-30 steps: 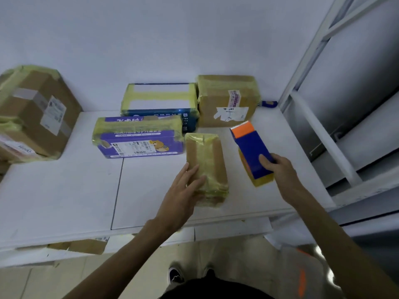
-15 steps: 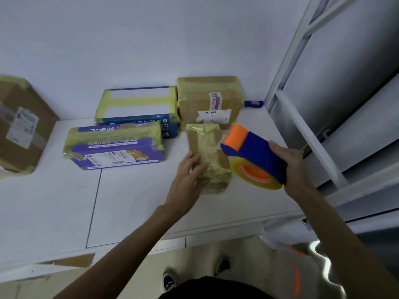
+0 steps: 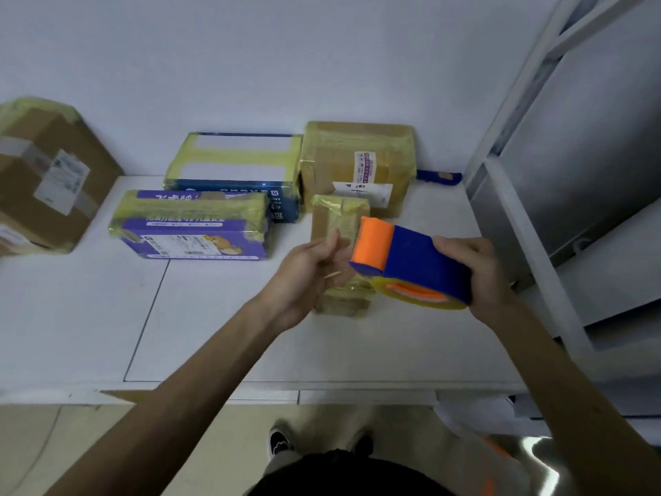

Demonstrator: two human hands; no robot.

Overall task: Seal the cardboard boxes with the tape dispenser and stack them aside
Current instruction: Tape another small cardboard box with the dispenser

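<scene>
A small narrow cardboard box (image 3: 339, 215) wrapped in yellowish tape lies on the white table (image 3: 214, 327). My right hand (image 3: 477, 272) grips a blue and orange tape dispenser (image 3: 411, 261) with a yellow tape roll, held in the air over the box's right side, orange end pointing left. My left hand (image 3: 311, 268) hovers over the box with the palm turned up and the fingers loosely straight, right beside the dispenser's orange end. Whether its fingertips touch tape is blurred. The box's middle is hidden behind the hand and dispenser.
Taped boxes stand behind: a purple one (image 3: 193, 229), a blue one (image 3: 236, 162) and a brown one (image 3: 357, 159). A large brown carton (image 3: 46, 173) sits far left. A blue handle (image 3: 440, 177) lies by the wall. A grey metal rack (image 3: 518, 223) borders the table's right.
My right hand lifted the dispenser off the table and swung it left over the small box. My left hand came off the box and turned palm up toward the dispenser.
</scene>
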